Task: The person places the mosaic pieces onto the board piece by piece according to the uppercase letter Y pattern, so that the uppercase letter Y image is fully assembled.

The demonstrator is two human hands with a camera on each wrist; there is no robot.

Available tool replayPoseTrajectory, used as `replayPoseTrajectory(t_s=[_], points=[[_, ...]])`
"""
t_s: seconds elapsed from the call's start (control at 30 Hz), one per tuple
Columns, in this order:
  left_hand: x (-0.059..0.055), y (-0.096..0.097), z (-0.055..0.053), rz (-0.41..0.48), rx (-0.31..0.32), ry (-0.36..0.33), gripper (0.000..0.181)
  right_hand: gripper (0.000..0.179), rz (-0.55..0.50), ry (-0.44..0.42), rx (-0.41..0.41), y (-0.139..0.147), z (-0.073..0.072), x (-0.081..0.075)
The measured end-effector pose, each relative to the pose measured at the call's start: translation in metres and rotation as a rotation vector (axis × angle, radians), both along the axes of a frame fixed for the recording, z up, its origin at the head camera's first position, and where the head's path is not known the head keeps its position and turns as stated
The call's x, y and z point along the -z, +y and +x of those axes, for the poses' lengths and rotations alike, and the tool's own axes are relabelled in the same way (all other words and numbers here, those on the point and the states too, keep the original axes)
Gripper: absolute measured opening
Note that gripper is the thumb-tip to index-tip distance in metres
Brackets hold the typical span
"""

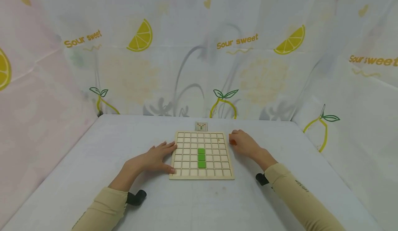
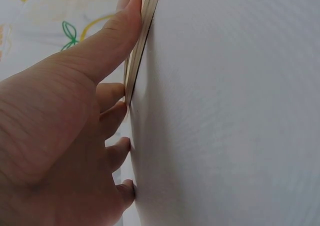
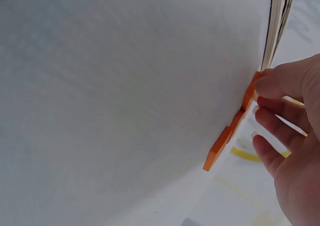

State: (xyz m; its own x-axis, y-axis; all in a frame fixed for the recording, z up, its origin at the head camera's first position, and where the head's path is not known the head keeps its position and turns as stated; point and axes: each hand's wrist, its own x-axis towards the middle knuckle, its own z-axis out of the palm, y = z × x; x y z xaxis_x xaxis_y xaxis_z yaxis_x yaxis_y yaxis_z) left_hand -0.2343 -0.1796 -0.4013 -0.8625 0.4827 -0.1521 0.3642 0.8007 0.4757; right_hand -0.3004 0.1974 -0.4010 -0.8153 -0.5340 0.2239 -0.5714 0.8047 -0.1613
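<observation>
A square wooden grid board lies on the table, with three green tiles in one column of its cells. My left hand rests along the board's left edge, fingers spread and thumb on the near corner area. In the left wrist view the thumb lies against the board's side. To the right of the board, my right hand pinches an orange tile between thumb and index finger. Further orange tiles lie in line beside it in the right wrist view; the hand hides them in the head view.
A small patterned card lies just past the board's far edge. The white table ends at a back curtain printed with lemons. Black wrist mounts sit under the sleeves.
</observation>
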Motion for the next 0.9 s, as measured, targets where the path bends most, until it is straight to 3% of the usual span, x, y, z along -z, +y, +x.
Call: replayPoseTrajectory(t_s=[0.4,0.73,0.9], points=[[0.0055,-0.002,-0.0035,-0.009,0.01,0.013,0.103,0.014,0.011,-0.02,0.011,-0.0034,0.0038,-0.003],[0.0055,-0.0017,-0.0031,-0.012,0.001,0.01,0.103,0.002,0.02,-0.033,0.07,-0.0003,0.0007,-0.0011],[0.0041,-0.0017,-0.0026,-0.012,0.003,0.006,0.103,0.007,0.019,-0.012,0.098,-0.0008,0.0007,0.0003]])
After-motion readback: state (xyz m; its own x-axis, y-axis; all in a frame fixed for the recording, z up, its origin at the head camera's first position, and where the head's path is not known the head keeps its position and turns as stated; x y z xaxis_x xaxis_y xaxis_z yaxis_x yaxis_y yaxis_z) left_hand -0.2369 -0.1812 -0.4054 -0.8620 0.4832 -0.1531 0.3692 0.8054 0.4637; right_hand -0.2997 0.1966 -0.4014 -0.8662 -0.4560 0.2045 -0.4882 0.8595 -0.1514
